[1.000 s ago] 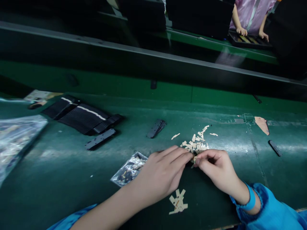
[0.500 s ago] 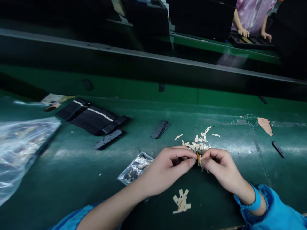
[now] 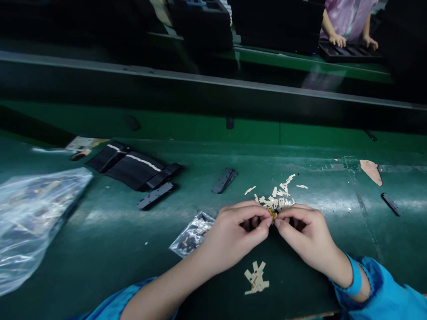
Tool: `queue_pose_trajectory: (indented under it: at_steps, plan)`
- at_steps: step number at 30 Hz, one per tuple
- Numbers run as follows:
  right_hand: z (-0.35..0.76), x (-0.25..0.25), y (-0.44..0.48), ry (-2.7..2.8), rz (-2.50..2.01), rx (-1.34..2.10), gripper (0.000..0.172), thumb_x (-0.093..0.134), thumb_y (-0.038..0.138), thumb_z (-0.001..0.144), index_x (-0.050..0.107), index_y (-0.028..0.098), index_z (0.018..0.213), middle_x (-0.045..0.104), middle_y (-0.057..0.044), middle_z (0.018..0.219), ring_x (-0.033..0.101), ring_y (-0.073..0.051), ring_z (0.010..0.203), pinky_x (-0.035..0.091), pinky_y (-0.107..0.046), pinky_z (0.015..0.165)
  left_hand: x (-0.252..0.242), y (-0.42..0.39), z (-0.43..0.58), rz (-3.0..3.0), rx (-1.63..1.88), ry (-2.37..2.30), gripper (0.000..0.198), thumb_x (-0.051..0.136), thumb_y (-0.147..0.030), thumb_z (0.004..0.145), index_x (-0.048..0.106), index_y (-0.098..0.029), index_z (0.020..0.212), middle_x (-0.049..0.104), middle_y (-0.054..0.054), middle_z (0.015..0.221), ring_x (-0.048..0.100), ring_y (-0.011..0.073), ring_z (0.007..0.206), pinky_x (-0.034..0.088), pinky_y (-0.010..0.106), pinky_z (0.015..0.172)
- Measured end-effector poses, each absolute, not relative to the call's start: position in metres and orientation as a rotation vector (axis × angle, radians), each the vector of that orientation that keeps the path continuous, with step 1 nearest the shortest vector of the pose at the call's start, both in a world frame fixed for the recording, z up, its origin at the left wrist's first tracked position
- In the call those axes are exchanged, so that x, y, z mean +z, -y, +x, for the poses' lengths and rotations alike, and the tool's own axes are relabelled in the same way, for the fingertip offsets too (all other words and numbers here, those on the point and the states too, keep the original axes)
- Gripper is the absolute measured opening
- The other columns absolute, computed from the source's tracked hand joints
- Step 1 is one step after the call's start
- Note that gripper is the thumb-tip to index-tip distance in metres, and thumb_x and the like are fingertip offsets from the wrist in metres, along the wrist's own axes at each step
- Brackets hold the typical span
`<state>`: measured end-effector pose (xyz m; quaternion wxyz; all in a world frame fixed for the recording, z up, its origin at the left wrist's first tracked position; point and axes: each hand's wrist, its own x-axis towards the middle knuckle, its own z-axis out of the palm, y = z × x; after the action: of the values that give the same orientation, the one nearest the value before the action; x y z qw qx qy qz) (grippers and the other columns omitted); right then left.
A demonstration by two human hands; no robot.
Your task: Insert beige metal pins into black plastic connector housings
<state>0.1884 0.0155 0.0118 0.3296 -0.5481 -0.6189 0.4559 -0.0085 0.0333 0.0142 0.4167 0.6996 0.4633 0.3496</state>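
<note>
My left hand (image 3: 235, 233) and my right hand (image 3: 305, 233) meet fingertip to fingertip over the green work surface (image 3: 100, 240). Both pinch one small yellowish piece (image 3: 272, 215) between thumbs and forefingers. Just beyond the fingertips lies a loose heap of small beige tabs (image 3: 276, 200). A second, smaller pile of beige tabs (image 3: 256, 279) lies below my hands, near the front edge. A small clear bag of parts (image 3: 191, 234) rests beside my left wrist.
A stack of black strips (image 3: 133, 166), a single black strip (image 3: 155, 196) and a small black stack (image 3: 225, 180) lie to the left. A large clear plastic bag (image 3: 33, 218) is at far left. Another person's hands (image 3: 353, 41) work at a black tray across the line.
My left fingers have curled from stretched out into a pinch, and both hands have closed together on the small piece. The view has shifted slightly.
</note>
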Motion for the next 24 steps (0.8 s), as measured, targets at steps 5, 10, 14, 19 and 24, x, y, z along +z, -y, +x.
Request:
queue_pose_trajectory:
  at_steps: [5,10,14,19,24]
  plan:
    - [0.187,0.013,-0.015,1.606,-1.404,1.283,0.024,0.062,0.016,0.088,0.078,0.022,0.071,0.077,-0.003,0.076,0.066,-0.019,0.068,0.049,-0.029,0.064,0.011,-0.029,-0.008,1.944,0.916,-1.082,0.017,0.063,-0.012,0.091,0.076,-0.019,0.082,0.073,0.001,0.075,0.063,0.0125,0.062,0.047,0.022,0.056]
    - [0.186,0.012,-0.014,1.607,-1.405,1.250,0.025,0.059,0.015,0.086,0.080,0.022,0.075,0.079,-0.003,0.078,0.070,-0.020,0.071,0.051,-0.030,0.066,0.013,-0.028,-0.006,1.917,0.947,-1.071,0.017,0.063,-0.011,0.090,0.076,-0.019,0.081,0.073,0.000,0.073,0.062,0.0119,0.060,0.047,0.022,0.054]
    - [0.192,0.006,-0.020,1.608,-1.474,1.243,0.025,0.058,0.015,0.088,0.081,0.023,0.082,0.079,-0.002,0.077,0.069,-0.019,0.067,0.050,-0.029,0.064,0.019,-0.034,-0.011,1.725,0.972,-1.123,0.017,0.065,-0.011,0.088,0.074,-0.019,0.076,0.071,0.000,0.070,0.062,0.0128,0.059,0.046,0.022,0.052]
    - [0.205,0.003,-0.031,1.903,-1.607,0.914,0.025,0.065,0.027,0.094,0.078,0.022,0.074,0.075,-0.006,0.075,0.067,-0.022,0.072,0.049,-0.035,0.071,0.023,-0.043,-0.026,1.491,1.007,-1.037,0.012,0.073,-0.017,0.088,0.075,-0.019,0.076,0.069,0.002,0.070,0.061,0.0151,0.060,0.049,0.026,0.054]
    - [0.197,0.011,-0.027,1.378,-1.197,1.882,0.035,0.062,0.049,0.098,0.079,0.019,0.102,0.077,-0.007,0.090,0.064,-0.016,0.070,0.048,-0.024,0.052,0.017,-0.043,-0.026,1.715,1.005,-1.059,0.012,0.084,-0.032,0.086,0.081,-0.023,0.094,0.075,0.006,0.090,0.071,0.0206,0.081,0.059,0.034,0.075]
